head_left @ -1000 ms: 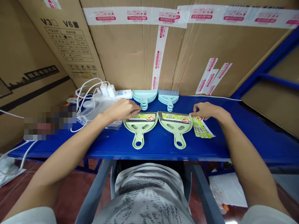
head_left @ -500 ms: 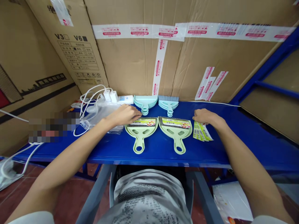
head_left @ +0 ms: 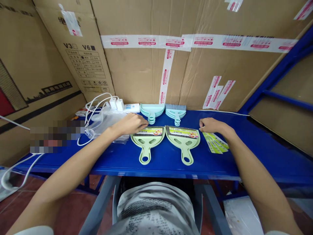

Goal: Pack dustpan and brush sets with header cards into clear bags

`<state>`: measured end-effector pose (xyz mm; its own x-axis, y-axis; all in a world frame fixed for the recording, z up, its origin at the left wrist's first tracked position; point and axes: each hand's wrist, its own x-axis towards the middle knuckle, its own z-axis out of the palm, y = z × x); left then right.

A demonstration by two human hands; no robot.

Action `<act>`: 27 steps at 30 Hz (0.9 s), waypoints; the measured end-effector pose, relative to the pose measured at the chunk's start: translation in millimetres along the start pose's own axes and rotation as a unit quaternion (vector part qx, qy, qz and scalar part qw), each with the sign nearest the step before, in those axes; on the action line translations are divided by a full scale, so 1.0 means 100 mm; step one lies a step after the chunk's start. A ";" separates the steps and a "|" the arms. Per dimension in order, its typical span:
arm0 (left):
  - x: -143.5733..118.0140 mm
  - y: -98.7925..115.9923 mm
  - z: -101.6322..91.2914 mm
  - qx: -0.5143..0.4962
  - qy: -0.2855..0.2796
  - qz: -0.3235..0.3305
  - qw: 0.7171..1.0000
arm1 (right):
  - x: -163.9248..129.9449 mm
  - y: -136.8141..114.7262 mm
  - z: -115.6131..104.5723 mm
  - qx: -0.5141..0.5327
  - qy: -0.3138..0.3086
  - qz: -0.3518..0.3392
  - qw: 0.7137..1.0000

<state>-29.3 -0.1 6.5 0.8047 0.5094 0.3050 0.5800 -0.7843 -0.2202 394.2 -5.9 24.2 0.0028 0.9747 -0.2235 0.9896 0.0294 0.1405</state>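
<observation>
Since half a second ago your right hand (head_left: 212, 125) has slid a little left, toward the far right corner of the right dustpan (head_left: 183, 138), and the labels (head_left: 216, 143) now lie fanned out and skewed on the shelf (head_left: 256, 153), near side of that hand. Its fingers are curled, tips down by the pan's corner; you cannot tell whether they pinch anything. Your left hand (head_left: 130, 124) lies knuckles up at the far left corner of the left dustpan (head_left: 147, 140), fingers bent and resting there, closed on nothing you can see.

Both dustpans are pale green, flat on the blue shelf, side by side, handles pointing near, each with a green and yellow printed label across its far edge. Farther back stand a stack of light blue dustpans (head_left: 152, 110) and, right of it, a stack of light blue brushes (head_left: 175, 112). Clear bags (head_left: 107, 120) lie left of your left hand, with white chargers (head_left: 116, 103) and cables behind them.
</observation>
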 end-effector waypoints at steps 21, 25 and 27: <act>-0.01 -0.02 0.04 -0.013 0.011 -0.008 1.000 | -0.16 -0.08 -0.05 0.102 -0.041 0.046 0.993; -0.01 -0.03 0.03 -0.015 0.007 -0.007 1.000 | -0.15 -0.03 -0.04 0.156 -0.058 0.010 0.986; -0.01 -0.03 0.02 -0.022 0.011 -0.009 1.000 | -0.15 0.00 -0.05 0.182 -0.068 -0.018 0.981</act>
<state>-31.9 2.8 4.9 0.7915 0.5154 0.3285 0.5870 -0.7907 -0.1738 393.0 -19.7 32.6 -0.0376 0.9354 -0.3516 0.9750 -0.0427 -0.2179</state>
